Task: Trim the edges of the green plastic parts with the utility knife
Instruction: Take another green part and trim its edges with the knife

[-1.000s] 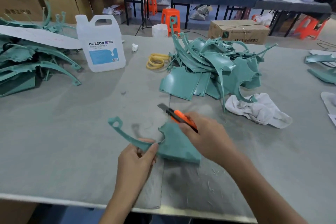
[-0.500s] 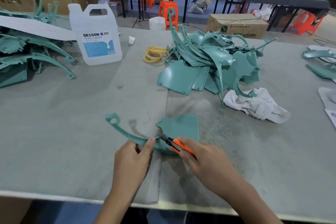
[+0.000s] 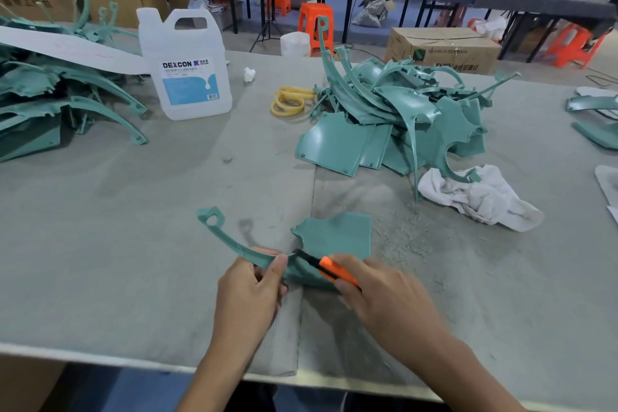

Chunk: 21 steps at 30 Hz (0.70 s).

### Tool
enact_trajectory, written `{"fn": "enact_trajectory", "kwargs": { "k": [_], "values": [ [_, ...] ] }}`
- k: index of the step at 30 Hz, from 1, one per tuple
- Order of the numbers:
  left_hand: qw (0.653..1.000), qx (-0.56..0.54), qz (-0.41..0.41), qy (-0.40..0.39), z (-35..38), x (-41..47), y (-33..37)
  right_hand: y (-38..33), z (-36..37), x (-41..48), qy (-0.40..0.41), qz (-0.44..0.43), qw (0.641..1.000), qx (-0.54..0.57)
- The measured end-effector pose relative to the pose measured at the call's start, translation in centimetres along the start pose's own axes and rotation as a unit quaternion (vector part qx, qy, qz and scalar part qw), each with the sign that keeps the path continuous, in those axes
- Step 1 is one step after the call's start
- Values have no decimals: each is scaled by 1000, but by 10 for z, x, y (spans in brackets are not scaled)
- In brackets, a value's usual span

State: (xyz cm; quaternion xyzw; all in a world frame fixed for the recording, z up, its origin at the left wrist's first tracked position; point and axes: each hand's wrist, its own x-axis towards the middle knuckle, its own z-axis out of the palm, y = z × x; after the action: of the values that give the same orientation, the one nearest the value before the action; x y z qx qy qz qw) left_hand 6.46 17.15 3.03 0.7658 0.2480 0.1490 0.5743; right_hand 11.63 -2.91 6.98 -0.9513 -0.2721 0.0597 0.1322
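Green plastic part point(image 3: 337, 237) at lower centre of the frame, flat end on the table point(image 3: 133, 227), curved arm raised by the left hand point(image 3: 249, 291), probably to present its inner edge. Left fingers pinch the arm; right hand point(image 3: 381, 294) wraps the utility knife point(image 3: 329, 269), blade tip at the inner curve.

The green plastic part point(image 3: 337, 237) near the table edge is smooth moulded plastic with a dull satin sheen, like the heaped green parts point(image 3: 334, 144) to the far right and the left pile point(image 3: 50, 104). The utility knife point(image 3: 334, 273) has a glossy orange plastic body and a dark front section. The table cover point(image 3: 133, 227) is matt grey cloth, felt-like and flecked with fine shavings. The jug point(image 3: 187, 63) is translucent white plastic with a smooth printed label. The rag point(image 3: 478, 197) is crumpled white cloth. The far box point(image 3: 444, 47) is plain brown cardboard, and the stool point(image 3: 316, 23) is shiny orange plastic.
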Motion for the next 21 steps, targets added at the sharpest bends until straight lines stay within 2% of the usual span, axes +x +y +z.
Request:
{"fn": "enact_trajectory", "kwargs": {
  "k": [4, 9, 16, 21],
  "values": [
    [1000, 3, 6, -3, 0, 0, 0, 5, -5, 6, 21, 25, 999, -9],
    [1000, 4, 7, 1, 0, -1, 0, -1, -2, 1, -11, -3, 1000, 20],
    [1000, 13, 10, -3, 0, 0, -1, 8, -7, 11, 8, 11, 999, -44],
    [1000, 11, 9, 1, 0, 0, -2, 6, -3, 8, -2, 2, 999, -35]
  ]
}}
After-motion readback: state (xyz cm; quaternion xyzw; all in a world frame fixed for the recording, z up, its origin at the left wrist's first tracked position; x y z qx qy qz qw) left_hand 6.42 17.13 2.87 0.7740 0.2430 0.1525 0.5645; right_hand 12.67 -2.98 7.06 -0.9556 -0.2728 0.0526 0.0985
